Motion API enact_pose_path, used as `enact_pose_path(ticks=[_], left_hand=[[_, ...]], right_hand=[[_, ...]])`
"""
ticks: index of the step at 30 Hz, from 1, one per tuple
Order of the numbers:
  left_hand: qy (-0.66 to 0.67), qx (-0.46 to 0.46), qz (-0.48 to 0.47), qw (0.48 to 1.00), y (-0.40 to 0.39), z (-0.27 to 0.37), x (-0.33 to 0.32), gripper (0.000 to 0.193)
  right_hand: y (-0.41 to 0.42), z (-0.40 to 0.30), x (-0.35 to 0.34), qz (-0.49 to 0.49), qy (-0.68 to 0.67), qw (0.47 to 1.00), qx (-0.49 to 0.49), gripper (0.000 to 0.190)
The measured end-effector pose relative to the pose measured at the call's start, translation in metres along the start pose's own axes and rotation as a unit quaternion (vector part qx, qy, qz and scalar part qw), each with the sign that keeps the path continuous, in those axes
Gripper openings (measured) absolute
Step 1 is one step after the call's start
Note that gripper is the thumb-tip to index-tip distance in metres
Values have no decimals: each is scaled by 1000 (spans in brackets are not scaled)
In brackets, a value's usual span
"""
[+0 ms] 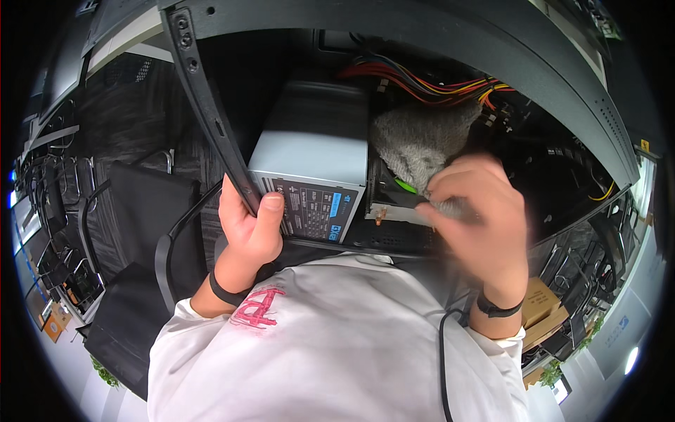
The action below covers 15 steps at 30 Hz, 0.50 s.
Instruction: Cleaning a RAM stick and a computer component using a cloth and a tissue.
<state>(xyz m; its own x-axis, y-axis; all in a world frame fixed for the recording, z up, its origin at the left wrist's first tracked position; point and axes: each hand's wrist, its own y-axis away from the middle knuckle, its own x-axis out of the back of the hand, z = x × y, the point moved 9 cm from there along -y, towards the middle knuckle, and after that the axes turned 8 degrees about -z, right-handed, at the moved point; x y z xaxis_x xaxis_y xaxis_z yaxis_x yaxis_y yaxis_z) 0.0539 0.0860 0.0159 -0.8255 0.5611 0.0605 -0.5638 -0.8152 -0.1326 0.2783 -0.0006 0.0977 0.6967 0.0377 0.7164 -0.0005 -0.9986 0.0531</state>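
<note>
My left hand [253,224] grips the black metal frame rail of an open computer case [211,113], its thumb against the labelled side of a power supply unit [316,142]. The power supply sits inside the case, left of a grey cloth [416,137]. Motion-blurred, my right hand [480,211] pinches the lower end of the cloth between thumb and fingers. A bright green piece [405,184] shows beside the cloth, above a metal-edged part [401,211]. Behind the cloth runs a bundle of red, yellow and black cables [422,84].
A black armchair [153,211] stands at the left. Cardboard boxes [540,311] lie at the lower right. One black cable [443,364] hangs down over the white shirt [337,343]. The case's wide top edge [422,26] arches across the far side.
</note>
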Motion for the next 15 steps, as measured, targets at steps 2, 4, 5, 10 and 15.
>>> enact_pose_path(ticks=[2, 4, 5, 10, 15], left_hand=[[4, 3, 19, 1000, -2, 1, 1, 38], [10, 2, 14, 1000, -3, 2, 0, 39], [9, 2, 15, 1000, -3, 3, 0, 39], [-6, -9, -3, 1000, -6, 6, -1, 41], [-3, 0, -5, 1000, -4, 4, -2, 39]], right_hand=[[6, 2, 14, 75, -86, 993, -1, 21], [22, 13, 35, 204, -214, 954, -38, 20], [31, 14, 45, 253, -181, 949, -52, 22], [46, 18, 56, 322, -147, 933, -67, 20], [28, 28, 31, 202, -200, 953, -101, 23]])
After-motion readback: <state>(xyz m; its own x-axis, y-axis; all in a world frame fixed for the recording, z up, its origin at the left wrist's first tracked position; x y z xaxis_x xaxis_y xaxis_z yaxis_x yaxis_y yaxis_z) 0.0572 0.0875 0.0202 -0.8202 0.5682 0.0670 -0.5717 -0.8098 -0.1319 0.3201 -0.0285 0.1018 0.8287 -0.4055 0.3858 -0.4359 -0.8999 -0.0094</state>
